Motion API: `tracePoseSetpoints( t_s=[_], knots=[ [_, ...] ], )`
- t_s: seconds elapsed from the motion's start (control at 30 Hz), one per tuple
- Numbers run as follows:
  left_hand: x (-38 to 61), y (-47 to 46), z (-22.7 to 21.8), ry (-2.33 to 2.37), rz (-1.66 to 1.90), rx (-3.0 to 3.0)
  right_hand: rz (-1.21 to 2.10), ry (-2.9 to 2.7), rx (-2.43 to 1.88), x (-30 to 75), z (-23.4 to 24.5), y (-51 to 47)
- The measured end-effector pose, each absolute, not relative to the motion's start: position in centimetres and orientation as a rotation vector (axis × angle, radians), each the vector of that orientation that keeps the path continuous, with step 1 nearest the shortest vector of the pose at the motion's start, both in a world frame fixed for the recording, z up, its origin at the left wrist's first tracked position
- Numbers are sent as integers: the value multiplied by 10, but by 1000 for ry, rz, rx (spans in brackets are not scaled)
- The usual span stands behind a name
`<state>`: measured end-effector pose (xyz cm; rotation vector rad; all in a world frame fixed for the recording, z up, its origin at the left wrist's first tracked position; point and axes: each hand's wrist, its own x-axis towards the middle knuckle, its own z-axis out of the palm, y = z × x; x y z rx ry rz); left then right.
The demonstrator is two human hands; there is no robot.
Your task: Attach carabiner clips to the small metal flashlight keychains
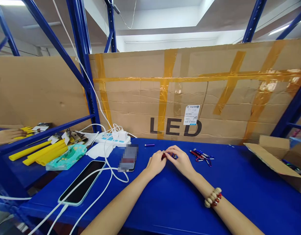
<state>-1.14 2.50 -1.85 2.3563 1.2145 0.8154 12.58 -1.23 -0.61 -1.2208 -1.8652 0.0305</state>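
The left hand (pixel 156 164) and the right hand (pixel 182 162) meet just above the blue table (pixel 165 202), both pinching one small red and blue thing (pixel 169 155), near a little pile of pens (pixel 201 155).

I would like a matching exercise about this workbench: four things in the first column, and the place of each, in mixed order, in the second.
1 phone
2 small red item
3 yellow tubes
4 open cardboard box

A far right of the blue table
B lower shelf, far left
C between left hand and right hand
D flat on the table, left side

Pairs: 1-D, 2-C, 3-B, 4-A
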Motion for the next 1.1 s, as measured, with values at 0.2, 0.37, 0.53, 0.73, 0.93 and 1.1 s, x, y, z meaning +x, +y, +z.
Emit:
tracePoseSetpoints(
  t_s=[0.2,0.37,0.53,0.73,0.93,1.1],
  knots=[
    [-11,21,-14,1276,801,2382,16,-1876,-1234,128,-6,-12],
    [-12,18,-10,1313,834,2344,-6,-1867,-1239,130,-3,-13],
    [-12,18,-9,1384,801,2281,-5,-1877,-1212,130,-1,-14],
    [-12,18,-11,1423,732,2293,27,-1928,-1144,130,-5,-13],
    [-12,18,-9,1433,726,2277,87,-1919,-1102,127,-8,-13],
    [-11,17,-7,1431,849,2151,-25,-1817,-1249,131,0,-15]
  ],
)
